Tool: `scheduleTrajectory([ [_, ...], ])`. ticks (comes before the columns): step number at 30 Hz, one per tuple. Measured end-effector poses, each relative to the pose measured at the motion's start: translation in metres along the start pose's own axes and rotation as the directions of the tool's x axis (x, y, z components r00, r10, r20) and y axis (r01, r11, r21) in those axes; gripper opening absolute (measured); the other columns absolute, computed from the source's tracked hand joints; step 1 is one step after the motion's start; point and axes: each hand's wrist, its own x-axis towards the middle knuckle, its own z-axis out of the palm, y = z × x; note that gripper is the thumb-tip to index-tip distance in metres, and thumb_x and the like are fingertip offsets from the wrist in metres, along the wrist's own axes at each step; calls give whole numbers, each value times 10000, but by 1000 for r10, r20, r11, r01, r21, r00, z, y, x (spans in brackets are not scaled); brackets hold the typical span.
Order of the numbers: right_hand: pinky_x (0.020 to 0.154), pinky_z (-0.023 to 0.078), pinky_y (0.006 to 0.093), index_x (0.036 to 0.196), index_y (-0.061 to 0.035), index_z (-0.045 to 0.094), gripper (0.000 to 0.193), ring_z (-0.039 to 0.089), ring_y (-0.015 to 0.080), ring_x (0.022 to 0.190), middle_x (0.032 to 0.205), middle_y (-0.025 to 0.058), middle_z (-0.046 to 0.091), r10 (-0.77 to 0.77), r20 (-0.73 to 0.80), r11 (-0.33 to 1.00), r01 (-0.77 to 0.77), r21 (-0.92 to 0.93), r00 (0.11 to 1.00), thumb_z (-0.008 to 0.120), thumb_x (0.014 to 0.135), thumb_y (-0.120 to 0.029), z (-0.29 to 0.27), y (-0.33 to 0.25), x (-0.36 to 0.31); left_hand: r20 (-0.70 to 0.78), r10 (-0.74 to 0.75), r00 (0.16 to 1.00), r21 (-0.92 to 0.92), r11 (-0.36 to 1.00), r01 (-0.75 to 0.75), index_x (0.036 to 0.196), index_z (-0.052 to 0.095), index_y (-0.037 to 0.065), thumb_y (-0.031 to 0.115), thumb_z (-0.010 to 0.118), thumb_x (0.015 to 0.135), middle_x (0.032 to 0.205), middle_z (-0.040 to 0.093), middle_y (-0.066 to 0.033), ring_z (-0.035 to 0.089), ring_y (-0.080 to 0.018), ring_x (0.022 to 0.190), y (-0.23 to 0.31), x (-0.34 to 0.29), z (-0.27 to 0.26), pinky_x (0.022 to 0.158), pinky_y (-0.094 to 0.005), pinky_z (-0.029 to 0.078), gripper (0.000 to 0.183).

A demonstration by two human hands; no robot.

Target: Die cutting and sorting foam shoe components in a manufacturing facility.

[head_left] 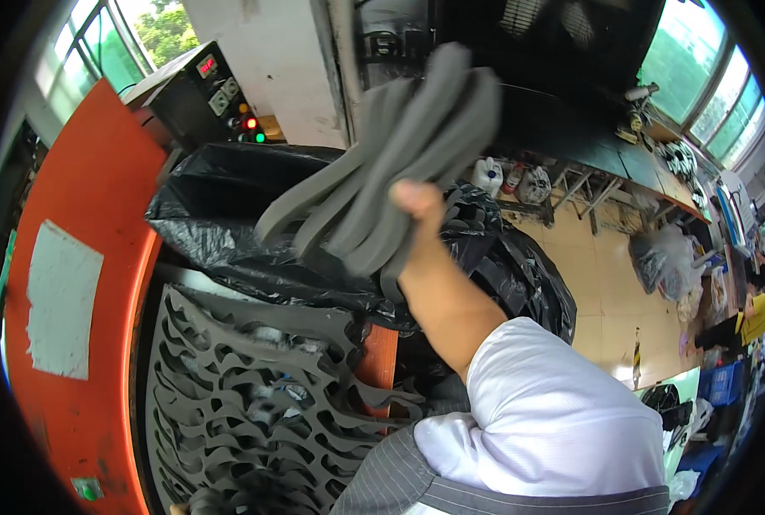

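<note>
My right hand [424,215] is raised and closed around a bundle of thick, curved dark grey foam strips [382,176], its thumb pressed on top. The strips fan out at both ends and look slightly blurred. Beneath the bundle spreads a large black plastic bag [206,240]. At the lower left lies a grey foam sheet [314,323] full of curved cut-out holes. Only a sliver of my left hand [179,509] shows at the bottom edge, beside dark foam; its fingers are hidden.
An orange machine panel [82,189] stands along the left, with a black control box [215,94] bearing lit buttons behind it. A dark workbench [562,129] runs across the back. Bagged items [665,257] sit on the tiled floor at right, where another person [753,318] is visible.
</note>
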Motion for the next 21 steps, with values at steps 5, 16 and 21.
scheduleTrajectory([
  [5, 1015, 373, 479, 1110, -19, 529, 681, 427, 364, 1231, 1261, 206, 463, 252, 635, 221, 595, -773, 731, 822, 543, -255, -73, -63, 42, -15, -395, 919, -436, 830, 349, 916, 468, -26, -21, 520, 792, 836, 642, -161, 602, -192, 728, 11, -5, 20, 679, -303, 491, 135],
  [16, 991, 389, 458, 1125, 15, 585, 739, 406, 372, 1257, 1325, 212, 466, 897, -221, -375, 395, -838, 384, 788, 518, -353, -255, 27, 45, 403, 456, 793, -905, 330, 270, 864, 416, 67, 329, 665, 819, 798, 576, -178, 543, -270, 738, 203, 117, 87, 714, -400, 443, 364],
  [21, 832, 489, 411, 1122, 9, 587, 718, 626, 362, 962, 976, 215, 665, 883, -160, -234, 117, -965, 441, 783, 555, -386, -239, 5, -15, 101, 87, 991, -992, -73, 108, 1034, 513, 3, 229, 565, 908, 836, 554, -71, 537, -150, 720, 318, 231, 167, 698, -260, 463, 264],
])
